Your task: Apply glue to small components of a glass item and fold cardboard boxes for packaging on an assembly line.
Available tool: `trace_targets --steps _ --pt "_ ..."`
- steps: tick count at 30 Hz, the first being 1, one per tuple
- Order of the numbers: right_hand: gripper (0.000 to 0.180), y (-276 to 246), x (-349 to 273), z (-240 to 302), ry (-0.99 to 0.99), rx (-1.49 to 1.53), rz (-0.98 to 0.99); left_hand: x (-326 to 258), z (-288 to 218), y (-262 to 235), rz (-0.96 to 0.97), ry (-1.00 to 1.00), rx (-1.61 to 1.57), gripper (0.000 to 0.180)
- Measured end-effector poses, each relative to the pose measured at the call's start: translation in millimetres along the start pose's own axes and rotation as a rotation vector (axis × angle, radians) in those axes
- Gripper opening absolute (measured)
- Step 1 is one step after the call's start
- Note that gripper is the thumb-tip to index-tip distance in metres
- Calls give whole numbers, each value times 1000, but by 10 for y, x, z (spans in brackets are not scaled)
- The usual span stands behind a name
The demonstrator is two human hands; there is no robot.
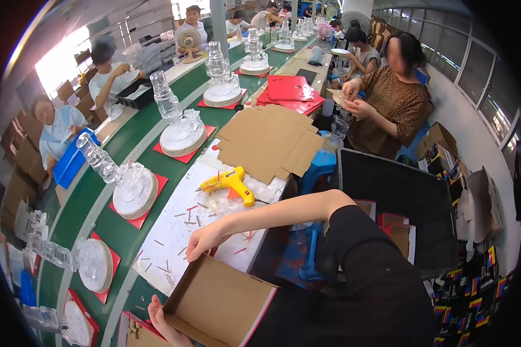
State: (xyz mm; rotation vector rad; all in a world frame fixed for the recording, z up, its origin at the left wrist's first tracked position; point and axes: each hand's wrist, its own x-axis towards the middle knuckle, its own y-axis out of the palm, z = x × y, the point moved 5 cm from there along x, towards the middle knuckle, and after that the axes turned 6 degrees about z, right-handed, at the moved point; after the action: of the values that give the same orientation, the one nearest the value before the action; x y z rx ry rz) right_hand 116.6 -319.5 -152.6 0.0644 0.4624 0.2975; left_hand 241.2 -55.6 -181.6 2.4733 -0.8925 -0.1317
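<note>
Black sleeve (382, 277) is closest, right arm bent across lower right. Right hand (205, 238) is pinched closed on the far-left corner of an open box (220, 301), brown inside, red-and-white edge. Left hand (169, 331) is half curled at the near-left corner, partly cropped and hidden, so can't tell if it grips or just props. Box sits between the two hands at bottom centre, open side up, overlapping the near end of the white board (176, 234).

Second box (122, 336), red-edged, is beside the left hand and partly covered, few brown bits (133, 329) inside.

In the way: right forearm cuts over the board's right edge; sleeve covers part of the black tub's (411, 179) near side. Yellow glue gun (228, 182) lies on the board past the right hand, cord running behind the forearm. Flat cardboard (266, 139) is beyond the gun, red sheets (292, 89) beyond that.

Counts:
- glue gun: 1
- open boxes at the hands: 2
- loose sticks (190, 214) on the board: over a dozen
- clear towers (166, 98) with round white bases on the green belt (139, 144): 7 counted, smaller ones further up
- fans (189, 40): 2
- co-workers (387, 110): 2 along the right, 3 nearest across the belt, more far back
</note>
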Motion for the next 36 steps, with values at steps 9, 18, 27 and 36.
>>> trace_targets --steps 9,18,27,36 --pt "35 -35 37 -117 32 54 -95 7 26 -61 129 -174 300 39" --pt "53 -34 242 0 -11 -654 -58 103 -84 108 483 -382 356 62" --pt "9 692 297 295 -121 -1790 -169 328 22 996 975 -60 2073 17" --pt "6 751 169 354 -184 -1825 -229 120 -61 1061 853 133 2165 5"
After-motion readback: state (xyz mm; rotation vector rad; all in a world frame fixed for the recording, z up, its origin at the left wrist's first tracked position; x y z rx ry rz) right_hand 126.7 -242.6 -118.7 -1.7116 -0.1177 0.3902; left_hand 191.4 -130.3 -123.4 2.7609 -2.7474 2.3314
